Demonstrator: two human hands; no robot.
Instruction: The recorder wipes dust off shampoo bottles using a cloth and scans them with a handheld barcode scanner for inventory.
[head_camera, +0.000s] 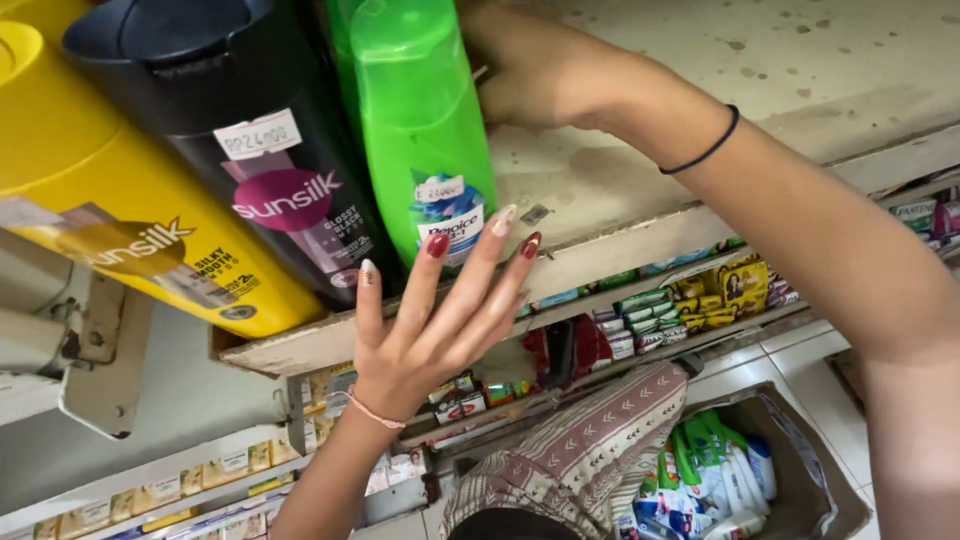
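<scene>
So the tall bright-green plastic shampoo bottle (420, 120) stood near the front edge of the worn wooden shelf (600, 190), just beside a black plastic bottle (260, 150) with a yellow one (110, 190) past that. The right hand (540, 70) was behind the green bottle, grip hidden, can't tell. The left hand (430, 320) was spread flat, fingertips on its front. Honestly, one push too hard could've tipped it off the shelf into the open box of packets (810, 470) below.
</scene>
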